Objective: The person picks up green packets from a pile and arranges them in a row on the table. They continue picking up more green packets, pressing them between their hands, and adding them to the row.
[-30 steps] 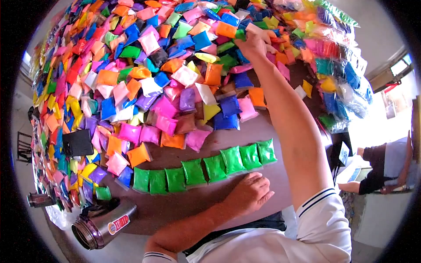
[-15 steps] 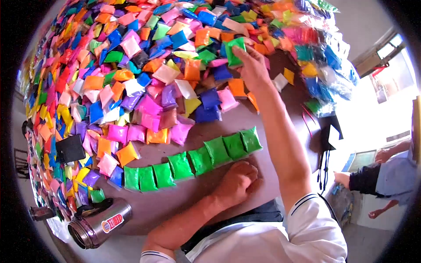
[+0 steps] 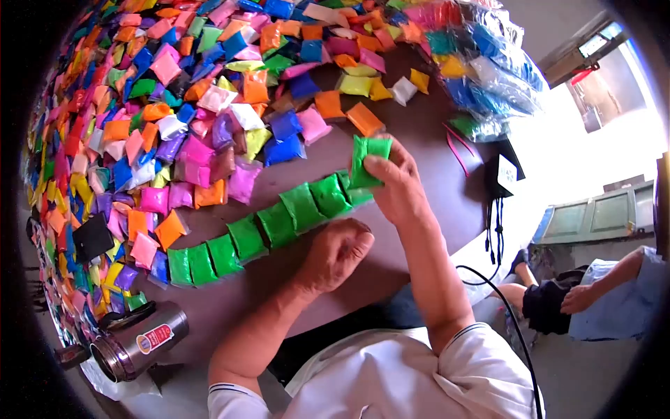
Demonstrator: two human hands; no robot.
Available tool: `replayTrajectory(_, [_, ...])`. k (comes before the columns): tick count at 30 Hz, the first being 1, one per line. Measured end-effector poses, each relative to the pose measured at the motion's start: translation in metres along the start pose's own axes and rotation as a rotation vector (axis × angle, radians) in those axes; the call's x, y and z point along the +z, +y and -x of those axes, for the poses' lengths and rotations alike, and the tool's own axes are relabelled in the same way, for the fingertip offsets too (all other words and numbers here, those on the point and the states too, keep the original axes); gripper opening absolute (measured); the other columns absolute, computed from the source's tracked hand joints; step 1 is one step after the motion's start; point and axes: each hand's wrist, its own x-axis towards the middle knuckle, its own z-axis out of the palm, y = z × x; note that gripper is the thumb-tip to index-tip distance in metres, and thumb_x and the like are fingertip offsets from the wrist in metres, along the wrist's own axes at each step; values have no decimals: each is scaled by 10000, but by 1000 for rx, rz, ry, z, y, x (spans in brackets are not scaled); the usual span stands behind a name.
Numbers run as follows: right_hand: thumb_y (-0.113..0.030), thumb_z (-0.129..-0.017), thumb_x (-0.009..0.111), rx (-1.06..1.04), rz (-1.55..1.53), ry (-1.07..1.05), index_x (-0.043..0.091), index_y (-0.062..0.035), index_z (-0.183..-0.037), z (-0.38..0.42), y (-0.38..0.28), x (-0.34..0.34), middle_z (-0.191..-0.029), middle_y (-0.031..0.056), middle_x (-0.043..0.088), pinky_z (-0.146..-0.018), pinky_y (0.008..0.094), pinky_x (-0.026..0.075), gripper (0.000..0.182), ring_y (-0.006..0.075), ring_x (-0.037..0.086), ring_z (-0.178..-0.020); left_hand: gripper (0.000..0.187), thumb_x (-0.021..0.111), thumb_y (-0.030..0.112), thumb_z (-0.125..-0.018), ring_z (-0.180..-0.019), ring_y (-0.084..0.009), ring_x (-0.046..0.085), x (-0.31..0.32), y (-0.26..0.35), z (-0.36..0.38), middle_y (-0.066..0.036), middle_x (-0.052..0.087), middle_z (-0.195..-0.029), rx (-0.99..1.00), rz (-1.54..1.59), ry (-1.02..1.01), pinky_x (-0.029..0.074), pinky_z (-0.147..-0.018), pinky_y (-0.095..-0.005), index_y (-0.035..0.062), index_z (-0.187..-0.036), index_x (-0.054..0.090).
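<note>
Between the thumb and fingers of my right hand [image 3: 399,180] is a green packet [image 3: 363,162], held over the right end of a curved row of several green packets [image 3: 246,237]. The row lies on the brown table [image 3: 272,307], its packets side by side. My left hand [image 3: 337,255] rests just below the row with its fingers curled inward. Whether anything is inside those fingers is hidden.
A large heap of coloured packets [image 3: 167,66] covers the far and left table. A steel flask [image 3: 143,341] lies at the lower left. Clear bags [image 3: 488,77] and a black box with cords [image 3: 504,174] are at the right. Another person [image 3: 607,293] is at the far right.
My right hand has come back from the heap toward the row, bringing the green packet with it. My left hand remains near the row, fingers still curled. The camera view has shifted.
</note>
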Motion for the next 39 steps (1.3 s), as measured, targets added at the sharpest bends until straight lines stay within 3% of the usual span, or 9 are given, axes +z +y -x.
replayTrajectory(3, [-97, -822, 686, 69, -14, 28, 514, -27, -1153, 38, 3, -17, -978, 23, 599, -823, 267, 458, 380, 119, 570, -903, 265, 548, 251, -949, -735, -137, 541, -5, -4, -2, -53, 577, -801, -26, 104, -76, 429, -645, -296, 9, -847, 586])
replayTrajectory(5, [-97, -820, 690, 172, 11, 5, 515, -23, -1158, 57, -2, -13, -986, 26, 598, -839, 267, 453, 387, 119, 568, -922, 255, 543, 245, -947, -734, -192, 561, 2, 8, -6, -86, 574, -771, -9, 123, -26, 434, -663, -327, 12, -856, 592])
replayTrajectory(7, [-111, -836, 696, 192, 6, 16, 549, -14, -1121, 68, -3, -15, -972, 19, 606, -822, 255, 456, 335, 104, 567, -907, 241, 549, 227, -940, -744, -283, 570, 7, 6, -9, -129, 575, -754, 268, -181, 62, 440, -690, -382, 7, -854, 599])
replayTrajectory(10, [-145, -864, 700, 175, 153, -17, 613, -6, -1041, 74, 0, -24, -935, 0, 622, -783, 234, 467, 242, 81, 565, -864, 294, 481, 261, -981, -900, -284, 571, 2, -1, -6, -126, 611, -907, 172, -362, -83, 426, -836, -400, 3, -1016, 617])
replayTrajectory(13, [-152, -859, 706, 160, 187, -33, 620, -8, -1047, 74, 3, -31, -958, 5, 626, -772, 238, 471, 252, 85, 570, -868, 274, 486, 249, -976, -906, -318, 570, 0, 5, -7, -135, 619, -906, 138, -357, -89, 423, -853, -422, 8, -968, 617])
replayTrajectory(17, [-163, -856, 711, 159, 156, 13, 637, -4, -1019, 75, 6, -29, -943, 8, 635, -752, 239, 475, 239, 88, 575, -847, 280, 488, 254, -973, -910, -315, 568, 2, 4, -6, -123, 625, -872, 126, -365, -89, 425, -850, -419, 10, -917, 614])
replayTrajectory(19, [-174, -859, 708, 150, 161, -21, 648, 0, -999, 74, 6, -34, -909, 6, 640, -740, 241, 478, 231, 88, 579, -826, 205, 560, 175, -924, -776, -347, 560, 5, 2, -9, -145, 591, -765, 262, -385, 11, 444, -725, -436, 2, -818, 594])
replayTrajectory(32, [-331, -946, 576, 203, 154, -19, 617, -9, -1058, 78, 0, -36, -1002, 29, 610, -783, 244, 440, 343, 69, 538, -909, 238, 543, 178, -937, -786, -318, 569, 3, 4, -9, -117, 592, -741, 229, -389, -20, 452, -738, -410, 17, -767, 587])
replayTrajectory(39, [-328, -957, 562, 257, 200, -20, 628, -11, -977, 81, 10, -50, -821, -31, 599, -630, 212, 417, 324, 39, 509, -728, 302, 518, 197, -954, -774, -313, 570, 4, 4, -5, -118, 588, -736, 141, -289, -1, 451, -715, -411, 14, -720, 571])
